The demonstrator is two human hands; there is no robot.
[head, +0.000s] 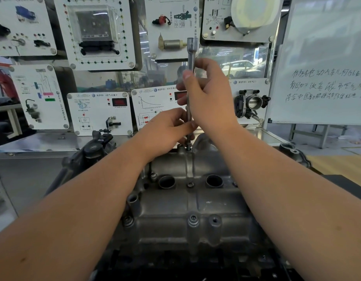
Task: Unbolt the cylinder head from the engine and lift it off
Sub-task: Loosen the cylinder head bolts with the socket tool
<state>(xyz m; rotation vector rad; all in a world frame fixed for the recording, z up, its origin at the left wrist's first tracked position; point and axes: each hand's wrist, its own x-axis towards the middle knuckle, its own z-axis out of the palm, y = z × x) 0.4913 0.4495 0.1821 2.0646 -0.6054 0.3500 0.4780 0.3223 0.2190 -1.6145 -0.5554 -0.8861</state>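
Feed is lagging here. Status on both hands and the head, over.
Right hand grips the socket extension upright. Left hand pinches it low, at a far-edge bolt. Cylinder head still seated, near bolts in. Nothing blocking.

We stand the socket wrench (189, 94) upright on the cylinder head's (187, 203) far edge; display panels (100, 112) behind, whiteboard (325, 63) behind-right.

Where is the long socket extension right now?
Upright at frame centre, the socket extension is gripped by right hand above left hand, tip on the cylinder head's far edge.
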